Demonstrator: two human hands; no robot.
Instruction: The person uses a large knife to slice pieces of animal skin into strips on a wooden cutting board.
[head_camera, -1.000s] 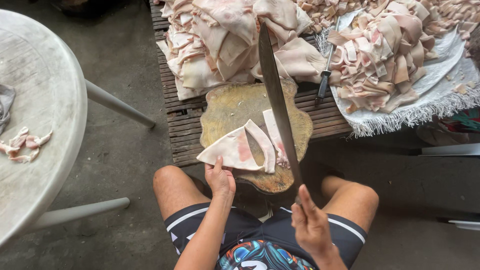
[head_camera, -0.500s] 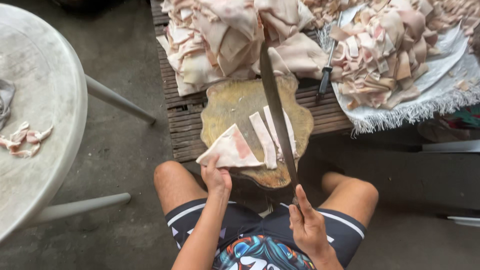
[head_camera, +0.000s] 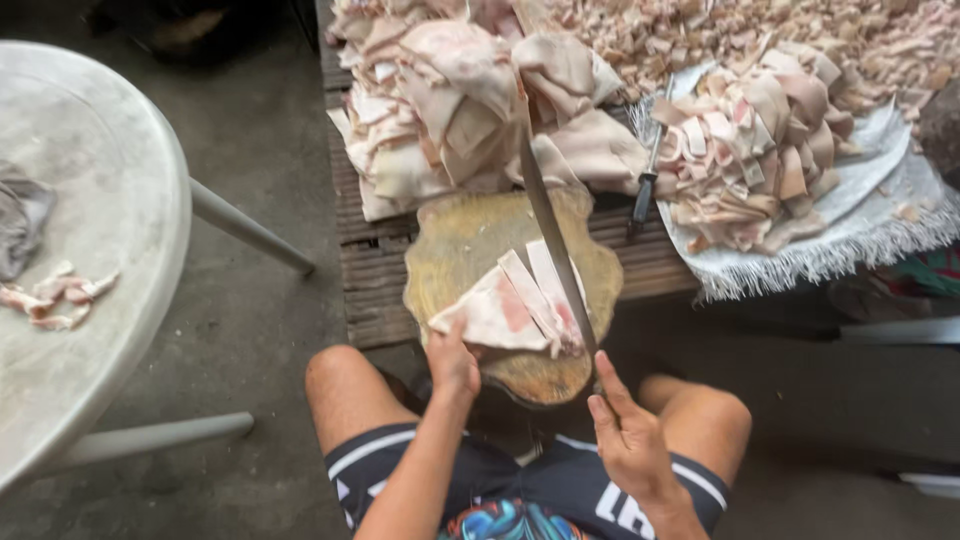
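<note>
A pale pink slab of raw pork skin (head_camera: 495, 312) lies on a round wooden chopping block (head_camera: 455, 250), with two cut strips (head_camera: 540, 285) beside it on the right. My left hand (head_camera: 452, 362) presses down the slab's near corner. My right hand (head_camera: 625, 430) grips the handle of a long machete (head_camera: 545, 215), whose blade lies across the block along the strips' right side, tip pointing away from me.
A big heap of skin pieces (head_camera: 470, 95) sits behind the block on a slatted wooden pallet (head_camera: 365, 270). Cut strips fill a white sack (head_camera: 860, 215) at right, beside a small dark-handled knife (head_camera: 642, 195). A round white plastic table (head_camera: 90, 330) stands at left, holding scraps.
The machete blade has come down from a raised angle onto the skin. The slab shifted slightly, and another strip now lies parted at its right side.
</note>
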